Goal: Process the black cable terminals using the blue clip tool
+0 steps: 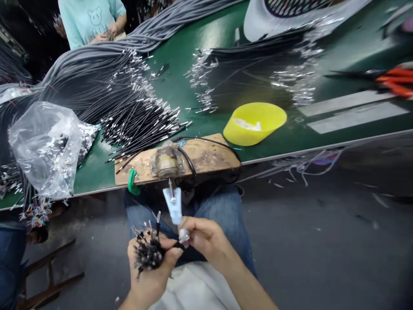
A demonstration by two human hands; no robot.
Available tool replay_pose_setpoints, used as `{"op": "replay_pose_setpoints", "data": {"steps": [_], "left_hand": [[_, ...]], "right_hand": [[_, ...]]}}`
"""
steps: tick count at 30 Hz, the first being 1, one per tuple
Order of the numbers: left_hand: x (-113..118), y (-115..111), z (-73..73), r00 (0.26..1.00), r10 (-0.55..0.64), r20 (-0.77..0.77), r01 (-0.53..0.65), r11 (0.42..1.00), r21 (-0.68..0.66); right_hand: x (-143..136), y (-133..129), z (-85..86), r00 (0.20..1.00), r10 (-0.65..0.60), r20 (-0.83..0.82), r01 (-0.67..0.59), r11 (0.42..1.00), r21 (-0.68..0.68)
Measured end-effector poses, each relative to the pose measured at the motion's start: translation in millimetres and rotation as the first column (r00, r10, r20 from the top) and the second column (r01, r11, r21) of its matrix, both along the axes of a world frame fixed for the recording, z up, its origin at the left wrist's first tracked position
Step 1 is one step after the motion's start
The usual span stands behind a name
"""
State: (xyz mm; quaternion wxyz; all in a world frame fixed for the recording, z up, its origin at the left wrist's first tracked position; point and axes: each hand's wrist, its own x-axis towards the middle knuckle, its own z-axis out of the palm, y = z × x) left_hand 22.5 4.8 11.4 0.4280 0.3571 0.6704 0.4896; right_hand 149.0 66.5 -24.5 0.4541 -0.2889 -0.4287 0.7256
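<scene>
A bundle of black cables (149, 254) with stripped ends is gripped in my left hand (151, 275). One cable sticks out between the thumb and forefinger toward the right. My right hand (203, 237) pinches the silvery end (183, 235) of that cable. Just above the fingers, a light blue clip-like piece (174, 206) sits on the metal shaft of a small motor (167, 161). The motor is fixed to a wooden board (213, 155) at the table's edge, and a black cord runs from it.
Many grey cables (138, 41) with black ends cover the green table (180, 73). A yellow bowl (232, 131), a clear plastic bag (41, 142), a green clamp (132, 181) and orange-handled pliers (396, 79) lie around. A person in a teal shirt (93, 19) sits opposite.
</scene>
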Motion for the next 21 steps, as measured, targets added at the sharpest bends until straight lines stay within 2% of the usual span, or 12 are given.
{"op": "replay_pose_setpoints", "data": {"steps": [2, 5, 7, 9, 11, 14, 16, 21], "left_hand": [[-0.2, -2.9, -2.5, 0.999, -0.003, 0.04, 0.004, 0.999, -0.037], [-1.1, -6.3, -7.3, 0.994, 0.027, 0.106, -0.017, 0.995, -0.093], [-1.6, -7.3, -10.5, 0.989, 0.05, 0.138, -0.034, 0.992, -0.118], [-2.0, -7.4, -13.2, 0.985, 0.057, 0.163, -0.036, 0.99, -0.134], [-2.2, -7.4, -15.3, 0.981, 0.052, 0.188, -0.024, 0.988, -0.151], [-3.1, -7.6, -16.8, 0.975, 0.031, 0.222, 0.009, 0.984, -0.177], [-4.2, -7.2, -16.9, 0.97, 0.015, 0.241, 0.03, 0.982, -0.185], [-7.5, -3.7, -14.5, 0.943, -0.049, 0.328, 0.105, 0.982, -0.156]], "right_hand": [[0.5, -3.0, 6.0, 0.986, -0.093, 0.14, 0.072, 0.987, 0.144], [-1.7, -3.7, 9.2, 0.909, -0.293, 0.297, 0.208, 0.935, 0.288], [-3.8, -4.3, 8.1, 0.859, -0.404, 0.314, 0.297, 0.894, 0.335], [-6.0, -6.1, 6.1, 0.845, -0.452, 0.287, 0.343, 0.868, 0.359], [-7.6, -8.3, 4.1, 0.863, -0.425, 0.274, 0.32, 0.878, 0.355], [-9.2, -9.8, 0.9, 0.913, -0.259, 0.314, 0.16, 0.938, 0.308], [-10.0, -8.8, -1.8, 0.924, -0.198, 0.327, 0.095, 0.948, 0.305], [-13.3, -0.6, -4.3, 0.907, -0.262, 0.33, 0.154, 0.935, 0.32]]}}
